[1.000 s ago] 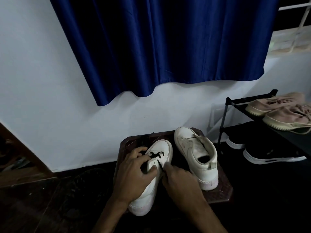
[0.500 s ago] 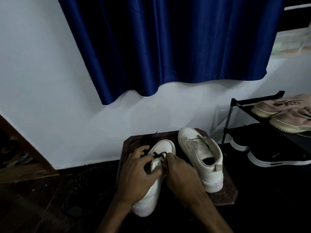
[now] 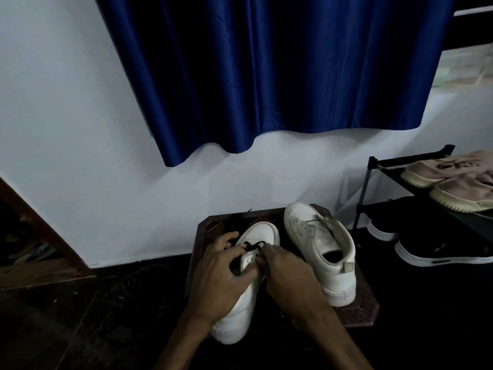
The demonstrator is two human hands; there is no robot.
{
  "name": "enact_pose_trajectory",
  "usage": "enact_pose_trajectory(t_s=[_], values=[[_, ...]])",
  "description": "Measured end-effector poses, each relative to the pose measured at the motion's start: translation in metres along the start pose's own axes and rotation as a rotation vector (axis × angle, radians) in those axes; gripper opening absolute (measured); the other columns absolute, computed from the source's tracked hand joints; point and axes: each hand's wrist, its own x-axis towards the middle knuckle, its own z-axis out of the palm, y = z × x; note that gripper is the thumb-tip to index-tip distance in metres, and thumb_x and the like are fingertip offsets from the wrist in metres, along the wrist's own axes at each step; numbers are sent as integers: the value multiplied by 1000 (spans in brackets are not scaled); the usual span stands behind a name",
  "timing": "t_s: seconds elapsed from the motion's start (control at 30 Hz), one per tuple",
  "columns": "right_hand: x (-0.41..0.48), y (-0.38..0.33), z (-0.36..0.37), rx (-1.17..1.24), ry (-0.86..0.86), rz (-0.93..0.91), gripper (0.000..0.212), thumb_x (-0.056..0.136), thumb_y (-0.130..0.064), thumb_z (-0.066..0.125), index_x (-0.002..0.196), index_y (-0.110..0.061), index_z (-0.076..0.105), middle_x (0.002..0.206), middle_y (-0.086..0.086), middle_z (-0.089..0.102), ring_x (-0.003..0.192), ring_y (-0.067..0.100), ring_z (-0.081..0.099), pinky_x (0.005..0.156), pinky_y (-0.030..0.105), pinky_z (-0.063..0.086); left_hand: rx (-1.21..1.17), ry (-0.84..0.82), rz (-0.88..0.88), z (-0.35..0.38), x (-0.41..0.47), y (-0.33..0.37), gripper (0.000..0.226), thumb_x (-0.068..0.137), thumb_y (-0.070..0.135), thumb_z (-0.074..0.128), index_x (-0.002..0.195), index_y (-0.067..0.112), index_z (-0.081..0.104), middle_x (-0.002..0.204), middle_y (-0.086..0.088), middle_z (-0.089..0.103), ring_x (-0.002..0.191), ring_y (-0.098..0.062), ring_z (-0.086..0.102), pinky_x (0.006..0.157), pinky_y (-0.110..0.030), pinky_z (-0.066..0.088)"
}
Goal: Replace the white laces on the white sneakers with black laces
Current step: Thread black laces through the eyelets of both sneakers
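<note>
With left hand (image 3: 222,273) clamped on the near sneaker (image 3: 240,292) on the dark surface (image 3: 354,311) and right grip (image 3: 286,271) pinching the black lace (image 3: 252,245) at the toe-end eyelets, best to thread flat, untwisted, ends even.

Near white sneaker (image 3: 262,235) w/ black lace (image 3: 252,245) started; other sneaker (image 3: 320,244) laceless
</note>
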Motion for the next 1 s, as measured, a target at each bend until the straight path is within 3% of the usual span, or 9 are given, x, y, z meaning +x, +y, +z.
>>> enact_pose_trajectory(t_s=[0.13, 0.23, 0.37, 0.47, 0.53, 0.67, 0.77, 0.9, 1.0], values=[[-20, 10, 4, -114, -60, 38, 27, 103, -38, 27, 124, -27, 41, 113, 0, 64, 103, 26, 63, 73, 35, 47, 43, 0, -30, 0, 1, 2, 48, 64, 59, 47, 92, 28, 72, 129, 22, 51, 111, 0, 53, 92, -28, 47], [-17, 7, 6, -57, -80, 49, 24, 102, -36, 31, 119, -25, 45, 113, 3, 65, 103, 29, 63, 75, 37, 46, 21, 61, -33, 1, -2, 7, 39, 72, 57, 47, 89, 29, 69, 112, 25, 58, 101, 6, 56, 84, -20, 46], [-10, 0, 14, 95, -26, 104, 22, 101, -36, 33, 110, -21, 46, 109, 8, 65, 101, 33, 62, 76, 40, 44, -422, 296, -402, 8, -8, 1, 26, 84, 56, 50, 87, 34, 63, 90, 12, 72, 90, -7, 66, 86, -33, 50], [-4, 4, 13, 87, 38, 133, 28, 102, -39, 29, 113, -20, 45, 105, 9, 67, 98, 34, 63, 74, 41, 45, -595, 149, -524, 0, -1, -8, 14, 92, 29, 61, 86, 27, 73, 87, 4, 75, 93, -15, 68, 82, -30, 52], [1, 6, 12, 70, 51, 148, 30, 102, -38, 29, 117, -17, 44, 106, 11, 67, 99, 36, 63, 75, 42, 46, -494, 34, -447, -7, 2, -9, 15, 91, 18, 65, 80, 20, 75, 80, 5, 75, 84, -12, 69, 72, -24, 50], [2, 3, 12, 44, 58, 161, 28, 102, -32, 31, 117, -12, 43, 108, 13, 66, 100, 37, 62, 76, 42, 45, -138, 7, -321, -6, 3, -7, 21, 88, 30, 69, 69, 22, 66, 69, 6, 68, 68, -10, 64, 66, -33, 49], [1, 1, 14, 14, 88, 184, 26, 102, -31, 30, 117, -12, 41, 108, 11, 66, 99, 36, 63, 74, 41, 46, -58, -78, -355, -10, 9, -7, 33, 99, 31, 51, 69, 18, 56, 71, 2, 60, 71, -19, 58, 68, -33, 43], [0, -1, 13, -49, 108, 201, 30, 102, -32, 28, 122, -12, 40, 110, 9, 66, 101, 34, 64, 75, 40, 47, -43, -124, -352, -9, 7, -7, 38, 104, 27, 40, 67, 19, 48, 72, 0, 54, 75, -23, 55, 72, -36, 42], [-1, -3, 11, -27, 115, 201, 29, 101, -34, 31, 119, -12, 41, 109, 9, 66, 100, 34, 64, 74, 39, 47, -336, -36, -520, -11, 7, -3, 42, 105, 23, 37, 67, 15, 54, 72, -1, 59, 71, -17, 54, 70, -33, 43]])
